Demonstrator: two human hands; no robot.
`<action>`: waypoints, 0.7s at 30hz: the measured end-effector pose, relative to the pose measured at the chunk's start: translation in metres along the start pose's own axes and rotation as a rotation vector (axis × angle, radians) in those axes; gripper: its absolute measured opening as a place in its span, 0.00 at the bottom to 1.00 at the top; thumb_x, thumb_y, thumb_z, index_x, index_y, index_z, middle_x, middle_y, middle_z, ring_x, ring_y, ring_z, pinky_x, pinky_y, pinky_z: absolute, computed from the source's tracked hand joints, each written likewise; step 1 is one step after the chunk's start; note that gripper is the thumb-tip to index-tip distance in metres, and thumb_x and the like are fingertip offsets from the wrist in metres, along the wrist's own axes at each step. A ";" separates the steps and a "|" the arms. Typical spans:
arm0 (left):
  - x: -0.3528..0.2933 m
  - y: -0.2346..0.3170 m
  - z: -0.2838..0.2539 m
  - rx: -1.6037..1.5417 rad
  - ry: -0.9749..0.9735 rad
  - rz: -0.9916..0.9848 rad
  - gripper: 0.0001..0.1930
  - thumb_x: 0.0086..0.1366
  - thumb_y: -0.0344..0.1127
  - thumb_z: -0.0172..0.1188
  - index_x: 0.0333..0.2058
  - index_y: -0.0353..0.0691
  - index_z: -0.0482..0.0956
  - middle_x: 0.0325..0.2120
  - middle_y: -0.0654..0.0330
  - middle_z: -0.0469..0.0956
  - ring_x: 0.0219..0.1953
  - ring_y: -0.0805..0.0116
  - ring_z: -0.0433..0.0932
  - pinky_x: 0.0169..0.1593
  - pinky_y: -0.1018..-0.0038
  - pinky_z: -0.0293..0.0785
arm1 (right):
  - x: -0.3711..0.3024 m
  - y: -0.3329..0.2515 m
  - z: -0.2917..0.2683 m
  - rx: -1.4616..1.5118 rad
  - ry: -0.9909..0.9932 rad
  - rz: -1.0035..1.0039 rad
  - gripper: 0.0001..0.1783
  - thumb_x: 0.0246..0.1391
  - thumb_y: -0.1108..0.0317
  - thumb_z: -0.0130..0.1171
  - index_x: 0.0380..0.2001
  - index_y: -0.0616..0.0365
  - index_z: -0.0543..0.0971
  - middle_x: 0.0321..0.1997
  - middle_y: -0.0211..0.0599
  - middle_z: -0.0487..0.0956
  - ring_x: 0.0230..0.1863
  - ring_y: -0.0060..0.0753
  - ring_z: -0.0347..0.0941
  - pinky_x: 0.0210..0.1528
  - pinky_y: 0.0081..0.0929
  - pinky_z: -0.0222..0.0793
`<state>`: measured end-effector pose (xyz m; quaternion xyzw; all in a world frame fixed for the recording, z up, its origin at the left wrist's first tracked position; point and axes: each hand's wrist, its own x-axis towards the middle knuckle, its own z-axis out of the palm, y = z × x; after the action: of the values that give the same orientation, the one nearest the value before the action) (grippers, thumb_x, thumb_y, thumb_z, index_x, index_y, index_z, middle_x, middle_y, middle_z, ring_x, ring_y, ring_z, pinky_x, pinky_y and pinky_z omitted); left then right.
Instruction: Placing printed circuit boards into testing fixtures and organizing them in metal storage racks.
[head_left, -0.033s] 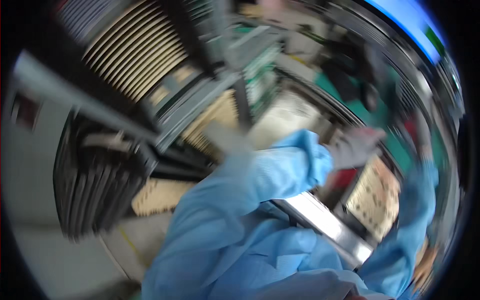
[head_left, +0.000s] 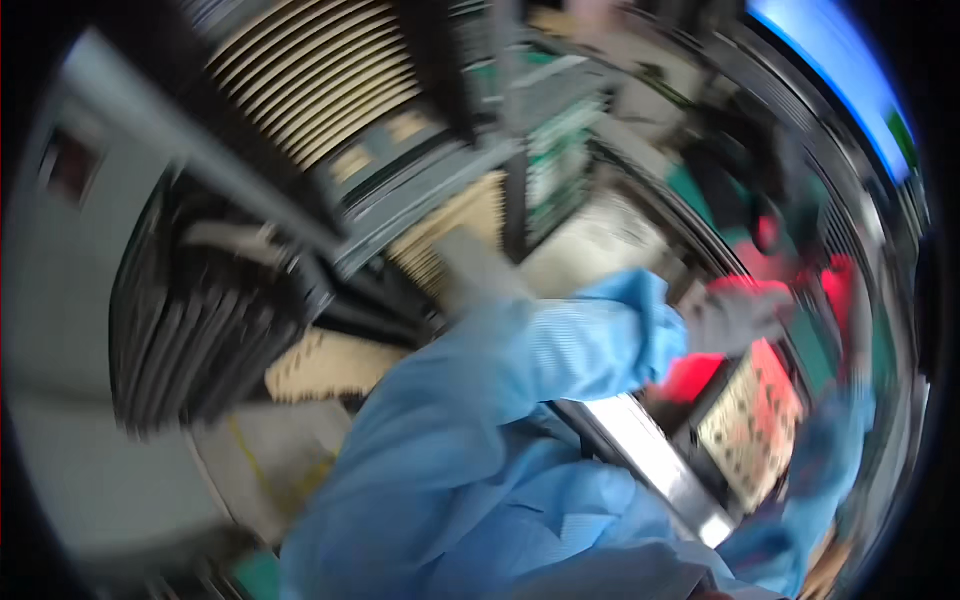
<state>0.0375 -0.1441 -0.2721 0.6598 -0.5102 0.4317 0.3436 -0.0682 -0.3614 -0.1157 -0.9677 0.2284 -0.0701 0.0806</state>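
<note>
My left hand (head_left: pixel 735 313), in a grey glove, reaches across a machine's work area; its fingers are smeared by motion. My right hand (head_left: pixel 846 305), also gloved, is close by on the right, blurred and partly lit red. Whether either hand holds anything cannot be made out. Red light falls on both hands and on a cream board (head_left: pixel 750 425) with dark holes, below my left hand. Just beyond the hands is a dark rounded object (head_left: pixel 766 232) with a red glint, over a green surface (head_left: pixel 818 345). Blue sleeves cover both my arms.
At upper left stands a rack (head_left: pixel 440 75) with stacked cream boards. Several black upright panels (head_left: pixel 190 340) stand at left. A bright metal strip (head_left: pixel 645 445) runs below my left forearm. A lit blue screen (head_left: pixel 835 70) is at upper right; a bare hand (head_left: pixel 826 572) shows at lower right.
Bright red light now falls on my hands and the cream board. The view has shifted a little, so most things sit further right. Both hands stay in about the same place.
</note>
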 end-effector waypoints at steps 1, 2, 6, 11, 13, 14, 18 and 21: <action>0.024 -0.022 -0.029 -0.912 -0.181 -0.274 0.04 0.65 0.35 0.54 0.37 0.47 0.76 0.27 0.55 0.72 0.29 0.64 0.75 0.28 0.72 0.74 | 0.002 -0.008 0.006 0.210 -0.042 0.017 0.18 0.59 0.64 0.58 0.50 0.60 0.76 0.41 0.32 0.78 0.38 0.22 0.72 0.36 0.19 0.68; 0.023 -0.007 -0.017 -0.979 -0.056 -0.347 0.07 0.67 0.37 0.54 0.39 0.44 0.77 0.27 0.55 0.75 0.32 0.62 0.77 0.35 0.70 0.77 | -0.015 -0.020 -0.006 0.362 -0.082 0.112 0.20 0.63 0.67 0.56 0.56 0.59 0.73 0.44 0.25 0.76 0.39 0.13 0.70 0.35 0.13 0.66; 0.043 -0.005 -0.012 -1.507 -0.418 -0.780 0.17 0.68 0.49 0.55 0.41 0.40 0.79 0.34 0.54 0.80 0.39 0.63 0.80 0.46 0.67 0.75 | -0.077 -0.057 0.037 0.854 0.198 -0.012 0.18 0.64 0.71 0.55 0.56 0.63 0.72 0.53 0.31 0.77 0.48 0.18 0.72 0.47 0.19 0.69; 0.032 -0.016 -0.032 -1.730 -0.539 -0.810 0.16 0.70 0.42 0.55 0.50 0.38 0.76 0.41 0.61 0.80 0.43 0.71 0.79 0.47 0.73 0.77 | -0.101 -0.124 0.047 0.209 0.297 -0.189 0.17 0.60 0.77 0.57 0.52 0.62 0.76 0.50 0.38 0.76 0.51 0.28 0.73 0.54 0.25 0.69; 0.028 -0.020 -0.032 -1.886 -0.603 -0.918 0.16 0.68 0.34 0.58 0.51 0.34 0.74 0.41 0.59 0.80 0.42 0.73 0.79 0.48 0.74 0.77 | -0.104 -0.137 0.048 0.371 0.269 -0.175 0.18 0.58 0.77 0.58 0.52 0.63 0.76 0.51 0.38 0.75 0.50 0.28 0.73 0.52 0.23 0.70; 0.032 -0.017 -0.038 -2.086 -0.514 -0.843 0.17 0.67 0.34 0.60 0.51 0.33 0.74 0.41 0.58 0.80 0.44 0.71 0.79 0.50 0.73 0.77 | -0.112 -0.135 0.045 0.387 0.246 -0.115 0.18 0.57 0.77 0.59 0.52 0.62 0.76 0.50 0.38 0.76 0.49 0.28 0.74 0.51 0.23 0.71; 0.049 -0.022 -0.065 -1.805 -0.803 -0.889 0.19 0.65 0.34 0.64 0.50 0.31 0.71 0.44 0.54 0.78 0.48 0.67 0.78 0.54 0.73 0.74 | -0.133 -0.147 0.031 0.320 0.186 0.048 0.20 0.55 0.75 0.61 0.53 0.56 0.77 0.45 0.34 0.79 0.41 0.26 0.77 0.43 0.23 0.73; 0.048 -0.011 -0.062 -1.664 -0.917 -0.805 0.24 0.63 0.33 0.65 0.55 0.30 0.68 0.39 0.53 0.80 0.45 0.69 0.79 0.49 0.73 0.75 | -0.153 -0.132 0.037 0.253 0.156 0.063 0.19 0.55 0.71 0.61 0.51 0.53 0.78 0.45 0.34 0.80 0.40 0.26 0.77 0.42 0.25 0.73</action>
<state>0.0401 -0.1041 -0.2039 0.4362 -0.4708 -0.4982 0.5829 -0.1407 -0.1709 -0.1423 -0.9338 0.2535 -0.1706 0.1860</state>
